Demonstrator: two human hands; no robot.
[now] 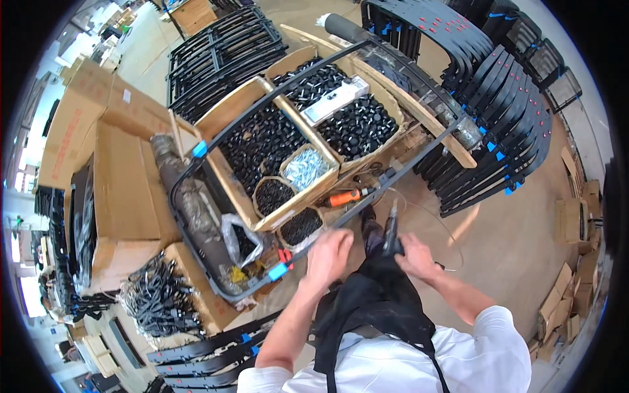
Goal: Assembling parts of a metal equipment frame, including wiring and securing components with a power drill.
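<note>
A large black rectangular frame (282,90) with rounded corners and blue tabs lies across an open box of parts. Curled at its near bar is my left hand (329,254), fingers closed; whatever they pinch is hidden. My right hand (416,257) grips a dark power tool (392,229) with a pale metal nose pointing away from me, apart from the frame. Red clips (285,257) sit on the near bar, left of my left hand. An orange-and-black power tool (344,198) lies inside the frame, beside small tubs of black screws (300,226).
Divided boxes hold black knobs (259,144) and silver screws (305,168). Curved black parts (504,111) stand stacked at the right. Large cardboard boxes (128,190) and a heap of black cords (164,295) are on the left. A thin hose (452,232) trails by my right hand.
</note>
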